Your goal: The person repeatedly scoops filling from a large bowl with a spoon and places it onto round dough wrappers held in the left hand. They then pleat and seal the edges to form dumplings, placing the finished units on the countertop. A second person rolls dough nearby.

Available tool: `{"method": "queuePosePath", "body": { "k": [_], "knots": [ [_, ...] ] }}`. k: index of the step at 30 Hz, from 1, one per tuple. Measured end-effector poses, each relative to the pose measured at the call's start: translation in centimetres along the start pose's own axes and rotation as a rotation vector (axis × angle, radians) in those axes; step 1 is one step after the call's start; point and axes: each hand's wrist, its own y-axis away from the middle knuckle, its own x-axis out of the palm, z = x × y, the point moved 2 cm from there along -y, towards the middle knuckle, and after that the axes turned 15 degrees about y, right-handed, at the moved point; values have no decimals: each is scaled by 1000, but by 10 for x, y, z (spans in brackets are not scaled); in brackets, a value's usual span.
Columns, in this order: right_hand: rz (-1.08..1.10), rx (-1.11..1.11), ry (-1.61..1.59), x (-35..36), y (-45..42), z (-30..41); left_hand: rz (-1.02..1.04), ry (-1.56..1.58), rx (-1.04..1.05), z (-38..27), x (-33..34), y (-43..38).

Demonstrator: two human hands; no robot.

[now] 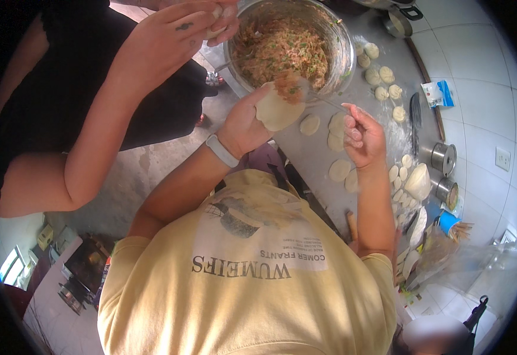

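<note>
My left hand [246, 122], with a pale band on its wrist, holds up a round dough wrapper [280, 113] near the bowl's front rim. In my right hand [365, 135], dusted with flour, is the thin handle of a metal spoon [327, 102]. The spoon's head bears a lump of minced filling [289, 86] with green bits, over the wrapper's far edge; whether they touch I cannot tell. Behind them a large metal bowl [351, 66] contains more of this filling [285, 49]. Several flat wrappers [339, 170] lie on the metal worktop [311, 151] between my hands.
A co-worker's hands [196, 22] pinch a piece of dough left of the bowl. Pleated buns [386, 74] sit on the floured right side. Nearer are small dough pieces [393, 174], a dough lump [418, 183], metal tins [443, 159] and a blue cup of sticks [450, 220].
</note>
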Motion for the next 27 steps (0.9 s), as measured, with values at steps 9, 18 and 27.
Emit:
{"method": "queuePosePath", "body": {
  "k": [9,18,27],
  "knots": [
    [-299,-372,539,35,37,-19,1,-93,163,-9,3,6],
    [-227,-1438,1653,61,56,-26,40,-51,156,-14,4,3],
    [-288,-587,556,59,52,-44,83,19,128,-11,7,9]
  ]
}}
